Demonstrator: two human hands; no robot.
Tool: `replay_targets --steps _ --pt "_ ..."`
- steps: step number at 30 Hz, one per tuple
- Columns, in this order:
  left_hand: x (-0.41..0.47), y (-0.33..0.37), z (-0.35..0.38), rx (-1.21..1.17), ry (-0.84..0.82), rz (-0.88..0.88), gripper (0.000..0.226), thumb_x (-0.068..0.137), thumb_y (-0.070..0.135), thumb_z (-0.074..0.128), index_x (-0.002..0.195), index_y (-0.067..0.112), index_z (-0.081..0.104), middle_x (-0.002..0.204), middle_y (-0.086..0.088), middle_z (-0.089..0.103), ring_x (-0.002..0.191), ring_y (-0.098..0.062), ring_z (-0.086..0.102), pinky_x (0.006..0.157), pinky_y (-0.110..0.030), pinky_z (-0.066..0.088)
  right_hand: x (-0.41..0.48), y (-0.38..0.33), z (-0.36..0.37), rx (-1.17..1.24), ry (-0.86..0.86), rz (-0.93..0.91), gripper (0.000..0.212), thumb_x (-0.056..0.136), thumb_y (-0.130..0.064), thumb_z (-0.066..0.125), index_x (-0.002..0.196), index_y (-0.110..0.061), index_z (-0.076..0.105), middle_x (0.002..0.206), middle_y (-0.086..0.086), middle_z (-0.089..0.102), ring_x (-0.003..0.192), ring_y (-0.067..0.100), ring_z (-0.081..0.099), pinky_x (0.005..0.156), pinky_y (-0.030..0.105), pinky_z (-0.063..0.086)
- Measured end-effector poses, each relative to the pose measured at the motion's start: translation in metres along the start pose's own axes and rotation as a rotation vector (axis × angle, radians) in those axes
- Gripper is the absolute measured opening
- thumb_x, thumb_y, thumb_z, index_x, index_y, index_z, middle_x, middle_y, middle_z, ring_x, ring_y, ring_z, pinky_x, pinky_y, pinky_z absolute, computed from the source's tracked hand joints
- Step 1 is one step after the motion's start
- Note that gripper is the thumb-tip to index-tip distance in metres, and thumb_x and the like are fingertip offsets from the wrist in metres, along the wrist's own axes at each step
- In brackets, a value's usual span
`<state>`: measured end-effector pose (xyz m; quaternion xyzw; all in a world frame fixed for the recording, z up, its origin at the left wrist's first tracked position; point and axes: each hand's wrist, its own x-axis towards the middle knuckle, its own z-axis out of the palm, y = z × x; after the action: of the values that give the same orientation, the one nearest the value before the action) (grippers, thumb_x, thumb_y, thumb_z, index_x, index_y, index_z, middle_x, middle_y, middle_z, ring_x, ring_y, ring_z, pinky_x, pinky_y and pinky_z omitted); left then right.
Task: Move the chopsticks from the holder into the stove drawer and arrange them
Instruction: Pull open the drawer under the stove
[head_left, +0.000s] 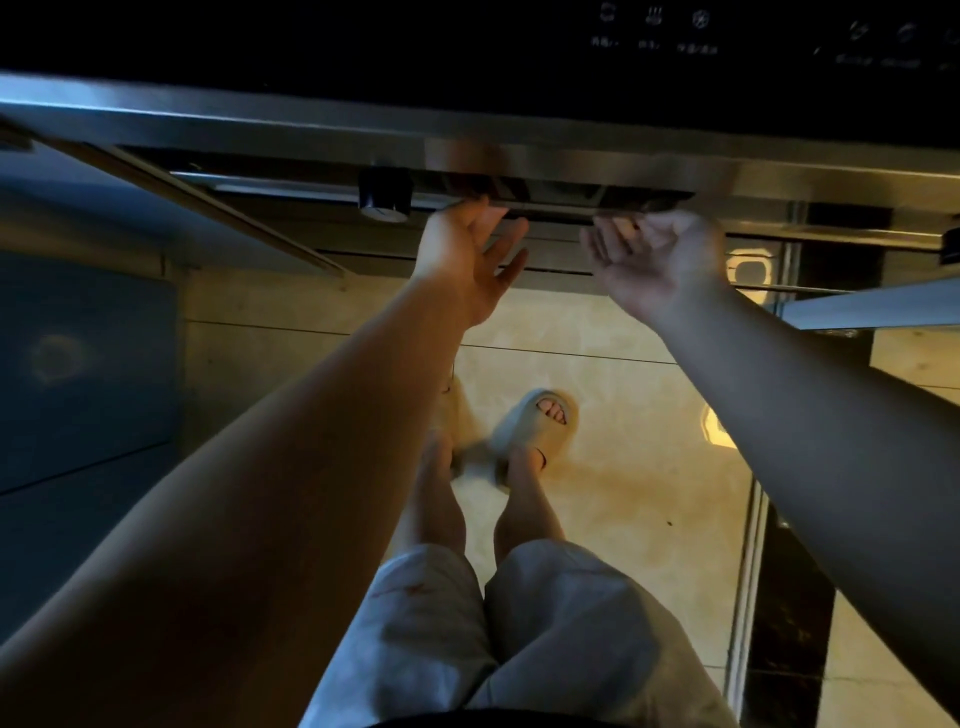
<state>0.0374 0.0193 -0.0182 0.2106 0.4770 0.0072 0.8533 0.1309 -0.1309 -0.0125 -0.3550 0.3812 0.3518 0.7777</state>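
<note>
Beneath the stove drawer (571, 165), we stretch both arms forward, palms up: left hand (467, 254) straight-fingered, right hand (649, 260) loosely curled, fingertips near its steel lip, gripping nothing.

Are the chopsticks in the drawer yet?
Not yet. No chopsticks or holder show, so nothing looks done. Right now the left hand and right hand reach, palms up, under the stove's steel front edge. Fetching, placing and arranging the chopsticks is all left.
</note>
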Motion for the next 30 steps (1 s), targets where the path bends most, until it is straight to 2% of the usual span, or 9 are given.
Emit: replay_targets --steps 4,8,11,13,16,20,26,28,30 --pt "-0.005 0.001 0.005 0.061 0.047 -0.014 0.033 0.103 0.018 0.043 0.135 0.016 0.049 0.140 -0.005 0.054 0.112 -0.020 0.061 0.088 -0.036 0.051 -0.009 -0.001 -0.003 0.025 -0.013 0.003 0.028 0.089 -0.002 0.041 0.114 0.000 0.054 0.108 0.020 0.058 0.112 0.032 0.058 0.086 0.046 0.053" --pt "-0.011 0.002 0.008 0.117 0.088 -0.005 0.035 0.101 0.017 0.048 0.136 0.016 0.052 0.135 -0.005 0.055 0.104 -0.018 0.060 0.085 -0.035 0.052 -0.017 0.001 0.005 0.018 0.021 -0.042 0.030 0.089 0.000 0.042 0.117 0.000 0.052 0.108 0.021 0.057 0.109 0.032 0.059 0.090 0.045 0.053" --pt "-0.016 0.003 0.004 0.167 0.115 -0.040 0.037 0.099 0.017 0.053 0.136 0.016 0.053 0.115 -0.005 0.060 0.090 -0.016 0.061 0.082 -0.034 0.054 -0.020 0.003 0.004 -0.024 0.068 -0.056 0.028 0.089 -0.001 0.044 0.115 0.000 0.053 0.106 0.020 0.056 0.104 0.032 0.060 0.089 0.044 0.054" --pt "-0.021 -0.001 -0.004 0.206 0.142 -0.066 0.031 0.097 0.015 0.056 0.128 0.015 0.059 0.108 -0.005 0.060 0.087 -0.016 0.060 0.082 -0.035 0.055 -0.023 0.007 -0.002 -0.060 0.093 -0.033 0.022 0.088 -0.001 0.043 0.107 0.002 0.055 0.097 0.019 0.058 0.096 0.029 0.062 0.083 0.042 0.055" --pt "-0.035 -0.017 -0.016 0.223 0.183 -0.084 0.024 0.097 0.013 0.056 0.121 0.013 0.061 0.113 -0.007 0.061 0.090 -0.017 0.061 0.080 -0.034 0.055 -0.034 0.016 -0.019 -0.073 0.105 0.013 0.015 0.089 -0.001 0.038 0.091 0.001 0.053 0.088 0.018 0.057 0.095 0.028 0.059 0.084 0.041 0.052" --pt "-0.057 -0.039 -0.030 0.250 0.261 -0.096 0.020 0.097 0.013 0.055 0.116 0.015 0.060 0.114 -0.004 0.060 0.094 -0.017 0.060 0.077 -0.033 0.053 -0.051 0.033 -0.046 -0.088 0.133 0.023 0.017 0.089 0.000 0.037 0.099 -0.001 0.051 0.096 0.016 0.057 0.097 0.029 0.061 0.080 0.043 0.052" --pt "-0.088 -0.064 -0.059 0.249 0.334 -0.216 0.020 0.097 0.016 0.056 0.116 0.011 0.062 0.110 -0.012 0.064 0.083 -0.018 0.061 0.064 -0.033 0.053 -0.082 0.050 -0.082 -0.142 0.183 0.109 0.026 0.086 0.001 0.038 0.108 -0.003 0.053 0.100 0.014 0.058 0.103 0.026 0.058 0.080 0.041 0.050" --pt "-0.100 -0.072 -0.066 0.256 0.359 -0.249 0.014 0.097 0.015 0.056 0.108 0.010 0.063 0.109 -0.017 0.063 0.080 -0.018 0.060 0.062 -0.034 0.051 -0.093 0.057 -0.094 -0.168 0.201 0.134 0.027 0.085 0.002 0.037 0.103 -0.004 0.056 0.097 0.014 0.061 0.101 0.026 0.059 0.080 0.041 0.049" --pt "-0.111 -0.080 -0.070 0.261 0.372 -0.274 0.008 0.098 0.014 0.054 0.099 0.012 0.062 0.101 -0.012 0.063 0.083 -0.020 0.058 0.065 -0.035 0.049 -0.102 0.062 -0.101 -0.172 0.241 0.158 0.025 0.084 0.002 0.037 0.096 -0.003 0.058 0.094 0.014 0.063 0.096 0.026 0.061 0.079 0.042 0.050"
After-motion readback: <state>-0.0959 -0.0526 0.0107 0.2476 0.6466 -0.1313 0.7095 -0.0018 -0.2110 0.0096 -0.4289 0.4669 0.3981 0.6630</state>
